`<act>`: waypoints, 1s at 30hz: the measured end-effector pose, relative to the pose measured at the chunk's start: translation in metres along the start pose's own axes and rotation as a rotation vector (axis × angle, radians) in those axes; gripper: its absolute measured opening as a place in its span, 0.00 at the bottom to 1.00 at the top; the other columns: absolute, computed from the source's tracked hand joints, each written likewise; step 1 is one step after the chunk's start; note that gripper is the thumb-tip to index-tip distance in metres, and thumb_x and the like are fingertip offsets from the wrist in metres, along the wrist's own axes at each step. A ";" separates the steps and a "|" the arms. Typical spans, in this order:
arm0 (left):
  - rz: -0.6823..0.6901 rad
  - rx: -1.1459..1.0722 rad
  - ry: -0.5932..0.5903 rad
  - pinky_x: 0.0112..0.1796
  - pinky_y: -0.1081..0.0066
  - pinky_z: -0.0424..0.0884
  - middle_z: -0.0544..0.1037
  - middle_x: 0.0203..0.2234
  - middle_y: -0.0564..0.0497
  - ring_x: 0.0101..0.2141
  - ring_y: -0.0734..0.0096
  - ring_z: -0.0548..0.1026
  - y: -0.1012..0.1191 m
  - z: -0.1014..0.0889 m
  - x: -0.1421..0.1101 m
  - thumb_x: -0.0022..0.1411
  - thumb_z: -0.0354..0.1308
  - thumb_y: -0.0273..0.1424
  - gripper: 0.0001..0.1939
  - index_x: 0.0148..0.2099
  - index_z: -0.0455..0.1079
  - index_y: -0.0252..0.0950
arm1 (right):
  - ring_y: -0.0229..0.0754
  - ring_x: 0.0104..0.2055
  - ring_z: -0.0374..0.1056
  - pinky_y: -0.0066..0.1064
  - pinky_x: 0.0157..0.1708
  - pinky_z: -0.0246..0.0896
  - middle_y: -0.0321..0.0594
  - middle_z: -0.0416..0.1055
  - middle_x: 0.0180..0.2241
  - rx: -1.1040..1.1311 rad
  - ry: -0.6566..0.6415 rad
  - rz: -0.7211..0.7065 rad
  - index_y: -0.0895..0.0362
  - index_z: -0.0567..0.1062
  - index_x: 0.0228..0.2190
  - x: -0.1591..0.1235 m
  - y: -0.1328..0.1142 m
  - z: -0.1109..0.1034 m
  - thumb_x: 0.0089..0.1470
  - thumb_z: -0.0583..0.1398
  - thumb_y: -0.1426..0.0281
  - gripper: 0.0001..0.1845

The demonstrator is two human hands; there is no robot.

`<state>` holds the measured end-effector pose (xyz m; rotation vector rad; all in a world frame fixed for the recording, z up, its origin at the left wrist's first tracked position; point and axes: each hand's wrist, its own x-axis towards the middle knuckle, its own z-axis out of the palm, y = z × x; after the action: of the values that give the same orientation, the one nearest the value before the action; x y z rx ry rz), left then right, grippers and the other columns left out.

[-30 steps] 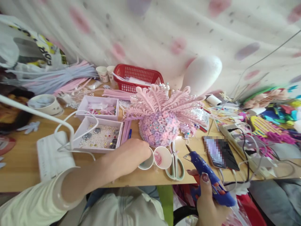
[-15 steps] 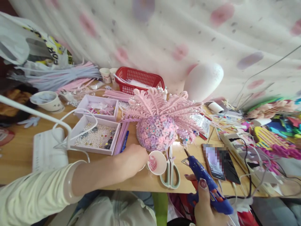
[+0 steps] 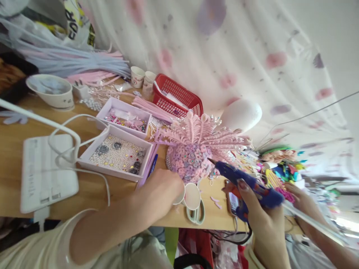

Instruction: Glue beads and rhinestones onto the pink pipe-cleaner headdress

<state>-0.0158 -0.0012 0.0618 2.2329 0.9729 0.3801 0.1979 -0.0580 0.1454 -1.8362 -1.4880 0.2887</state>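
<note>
My right hand (image 3: 262,215) grips a blue hot glue gun (image 3: 246,181), index finger by its orange trigger. The gun's nozzle points left, close to a ball-shaped flower piece (image 3: 190,162) covered with small pink and lilac flowers and gems. Pink feathery fronds (image 3: 196,130) fan out from its top. Bent down at a white paper cup (image 3: 180,198), my left hand (image 3: 165,190) has its fingers curled; their tips and whatever they hold are hidden. A second paper cup (image 3: 193,196) stands beside it, partly over the green-handled scissors (image 3: 196,216).
Two lilac trays (image 3: 84,158) with beads and gems lie left of the flower piece, near a white power bank (image 3: 50,172) and cable. Behind are a red basket (image 3: 179,104) and a white egg-shaped form (image 3: 242,114). A co-worker's hand (image 3: 301,200) is at far right.
The glue gun has moved up and left, its nozzle now close to the flower ball. My left hand stays at the cup. A co-worker's hand now shows at right, and the view has tilted.
</note>
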 end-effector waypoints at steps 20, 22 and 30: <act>-0.125 -0.196 0.298 0.34 0.70 0.67 0.79 0.27 0.52 0.28 0.68 0.76 -0.066 -0.062 -0.005 0.65 0.56 0.23 0.07 0.37 0.75 0.36 | 0.43 0.23 0.64 0.33 0.26 0.52 0.37 0.67 0.17 -0.731 -0.542 -0.164 0.52 0.66 0.18 0.089 -0.067 0.068 0.57 0.53 0.47 0.26; -0.142 -0.272 0.325 0.34 0.71 0.68 0.79 0.25 0.54 0.26 0.70 0.76 -0.068 -0.064 -0.005 0.64 0.58 0.23 0.07 0.36 0.76 0.36 | 0.43 0.23 0.65 0.34 0.26 0.53 0.38 0.68 0.17 -0.756 -0.547 -0.147 0.52 0.65 0.18 0.090 -0.067 0.069 0.57 0.54 0.47 0.26; -0.119 -0.421 0.363 0.35 0.72 0.69 0.79 0.23 0.56 0.25 0.71 0.76 -0.071 -0.064 -0.010 0.59 0.61 0.20 0.09 0.34 0.79 0.36 | 0.44 0.24 0.67 0.33 0.27 0.54 0.38 0.71 0.19 -0.782 -0.590 -0.101 0.53 0.67 0.21 0.092 -0.074 0.074 0.58 0.54 0.47 0.26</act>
<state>-0.0931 0.0563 0.0612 1.7492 1.0856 0.8709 0.1264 0.0599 0.1675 -2.3870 -2.3300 0.2216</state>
